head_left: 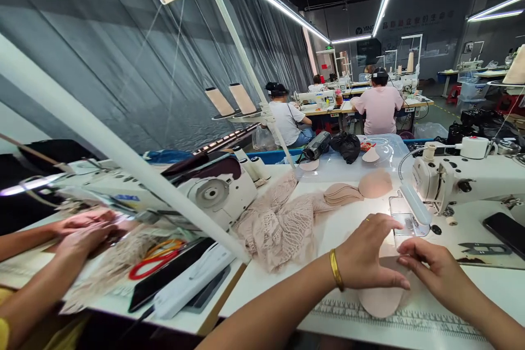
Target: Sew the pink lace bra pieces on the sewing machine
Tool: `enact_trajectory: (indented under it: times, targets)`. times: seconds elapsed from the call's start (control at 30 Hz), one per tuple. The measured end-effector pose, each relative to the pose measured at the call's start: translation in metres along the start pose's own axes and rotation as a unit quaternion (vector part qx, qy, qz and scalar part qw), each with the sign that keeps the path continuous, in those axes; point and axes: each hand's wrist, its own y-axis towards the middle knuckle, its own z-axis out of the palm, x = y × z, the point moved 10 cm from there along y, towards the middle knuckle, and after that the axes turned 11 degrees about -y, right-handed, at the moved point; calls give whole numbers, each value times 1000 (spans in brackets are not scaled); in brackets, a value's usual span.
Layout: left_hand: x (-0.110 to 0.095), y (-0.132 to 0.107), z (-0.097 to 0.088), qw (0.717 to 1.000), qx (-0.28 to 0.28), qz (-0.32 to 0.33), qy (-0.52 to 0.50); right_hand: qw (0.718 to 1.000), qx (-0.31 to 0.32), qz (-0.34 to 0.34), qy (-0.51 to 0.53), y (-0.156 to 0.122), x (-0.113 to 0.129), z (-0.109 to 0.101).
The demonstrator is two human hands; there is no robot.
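Note:
A pale pink bra cup [380, 302] lies at the table's front edge, partly hidden beneath my hands. My left hand [365, 257], with a gold bangle at its wrist, arches over the cup; thumb and fingers are spread wide. My right hand [430, 269] is closed in a pinch at the cup's upper right edge. Just beyond my fingers is the lit needle area of a white sewing machine [445, 178]. A stack of beige cup pieces [343, 194] and a rounded pink cup [375, 183] rest to the machine's left.
Beige lace [283, 227] is heaped left of my hands. Thread snips [484, 248] and a black phone [506, 234] lie right. A printed ruler [353, 310] runs along the front edge. A slanting white pole [135, 161] stands before a co-worker's hands [88, 232] at the left machine.

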Motion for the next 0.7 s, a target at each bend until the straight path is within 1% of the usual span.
enact_trajectory:
  times: [0.03, 0.07, 0.1, 0.13, 0.17, 0.2, 0.23, 0.27, 0.3, 0.33, 0.37, 0.4, 0.47, 0.5, 0.57, 0.63, 0.7]
  targets:
    - [9, 3, 6, 998, 45, -33, -37, 998, -27, -41, -38, -3, 13, -7]
    - [17, 4, 13, 991, 98, -68, -59, 991, -67, -86, -77, -6, 27, -17]
    - [24, 2, 19, 983, 140, -98, -64, 978, -117, -130, -114, -11, 41, -27]
    - [31, -1, 19, 980, 156, -118, -47, 959, -171, -168, -150, -17, 54, -38]
    - [35, -2, 12, 982, 138, -126, -8, 937, -220, -199, -182, -23, 65, -46]
    - [37, -3, -1, 987, 92, -119, 51, 917, -258, -223, -206, -28, 72, -52]
    - [34, -5, -15, 987, 35, -100, 122, 901, -281, -243, -223, -31, 76, -54]
    - [27, -9, -28, 977, -20, -72, 198, 891, -289, -258, -234, -32, 77, -54]
    - [18, -14, -36, 961, -58, -38, 268, 887, -283, -271, -244, -31, 75, -51]
    - [9, -19, -37, 944, -71, -4, 323, 887, -263, -280, -257, -28, 70, -46]
    - [2, -23, -32, 933, -60, 26, 355, 889, -233, -285, -272, -24, 62, -39]
    - [-2, -26, -23, 930, -32, 50, 364, 892, -199, -286, -288, -19, 53, -32]
    - [-8, -26, -3, 938, 30, 77, 338, 898, -121, -286, -311, -10, 31, -19]
    - [-10, -24, 6, 943, 54, 86, 318, 901, -88, -287, -313, -7, 22, -15]
    - [-12, -12, 24, 947, 83, 107, 292, 910, -33, -281, -301, -3, 5, -11]
    - [-7, 4, 42, 944, 103, 117, 289, 920, 7, -267, -286, 0, -6, -11]
    - [7, 20, 60, 940, 128, 110, 297, 921, 13, -257, -291, 0, -11, -17]
